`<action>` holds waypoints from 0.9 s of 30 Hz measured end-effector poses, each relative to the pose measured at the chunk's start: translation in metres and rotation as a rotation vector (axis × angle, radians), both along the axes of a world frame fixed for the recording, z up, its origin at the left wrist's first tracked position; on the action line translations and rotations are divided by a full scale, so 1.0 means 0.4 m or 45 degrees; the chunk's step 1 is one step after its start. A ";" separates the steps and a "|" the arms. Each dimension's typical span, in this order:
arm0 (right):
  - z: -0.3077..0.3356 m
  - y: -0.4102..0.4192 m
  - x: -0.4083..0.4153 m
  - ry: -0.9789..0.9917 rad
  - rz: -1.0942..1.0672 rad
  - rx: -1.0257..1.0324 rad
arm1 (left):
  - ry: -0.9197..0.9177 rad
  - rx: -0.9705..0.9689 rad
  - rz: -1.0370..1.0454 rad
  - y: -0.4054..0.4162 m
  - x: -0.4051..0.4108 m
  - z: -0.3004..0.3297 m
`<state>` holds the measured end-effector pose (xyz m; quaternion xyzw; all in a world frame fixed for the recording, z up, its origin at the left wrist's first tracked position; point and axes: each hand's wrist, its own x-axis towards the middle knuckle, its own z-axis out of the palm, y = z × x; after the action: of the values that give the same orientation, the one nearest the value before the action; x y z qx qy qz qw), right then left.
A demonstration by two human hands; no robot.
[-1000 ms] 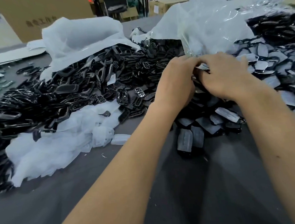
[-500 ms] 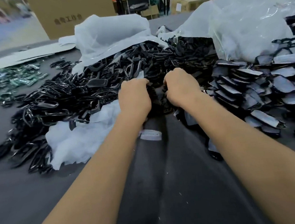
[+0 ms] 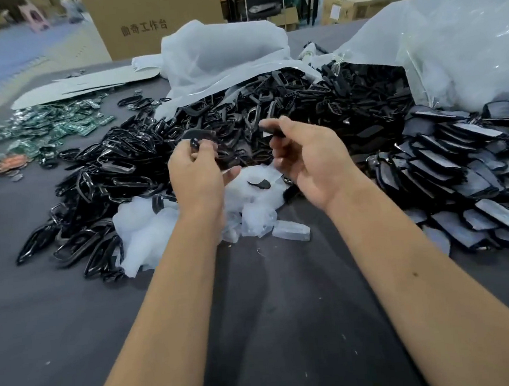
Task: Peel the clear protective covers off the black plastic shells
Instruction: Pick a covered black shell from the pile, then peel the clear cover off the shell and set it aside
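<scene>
Right now your left hand (image 3: 195, 174) is raised above the desk (image 3: 273, 328), its grip curled around a glossy black shell (image 3: 198, 135) that sticks up past your thumb and forefinger. Your right hand (image 3: 308, 155) is lifted beside it, a little apart, pinching a second black piece (image 3: 269, 130) between thumb and forefinger; its shape is too blurred to make out. A thin strip of clear film (image 3: 230, 171) shows at the edge of your left palm, though you cannot tell from here whether it is attached to the shell.

Below your hands lies a heap of crumpled clear covers (image 3: 248, 202), milky and translucent, with one flat cover (image 3: 291, 230) at its near edge. Behind it spreads a large pile of shiny black shells (image 3: 271, 112), many of them open frames or curved pieces. To your right sit rows of black shells with pale film on their faces (image 3: 459, 176). White bags (image 3: 221, 52) lie open at the back of the pile, and green circuit boards (image 3: 56, 126) are scattered at far left.

A cardboard box (image 3: 154, 18) behind the desk carries printed Chinese characters, the last three reading 工作台.
</scene>
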<state>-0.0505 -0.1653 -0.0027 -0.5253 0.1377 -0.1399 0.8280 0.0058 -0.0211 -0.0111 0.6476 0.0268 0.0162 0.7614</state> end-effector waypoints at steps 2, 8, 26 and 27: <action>-0.030 0.047 -0.001 -0.028 0.028 -0.064 | -0.007 -0.049 -0.005 0.053 -0.020 -0.020; -0.086 0.089 0.000 -0.129 -0.114 -0.520 | -0.183 -0.037 -0.130 0.113 -0.042 -0.052; -0.103 0.099 0.011 -0.213 -0.200 -0.596 | -0.170 0.154 0.035 0.099 -0.033 -0.064; -0.103 0.099 0.012 -0.219 -0.200 -0.605 | -0.164 0.153 0.020 0.098 -0.033 -0.065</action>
<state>-0.0457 -0.1256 -0.0441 -0.6788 0.0704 -0.2762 0.6768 -0.0076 0.0180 -0.0373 0.6895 -0.0181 0.0652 0.7211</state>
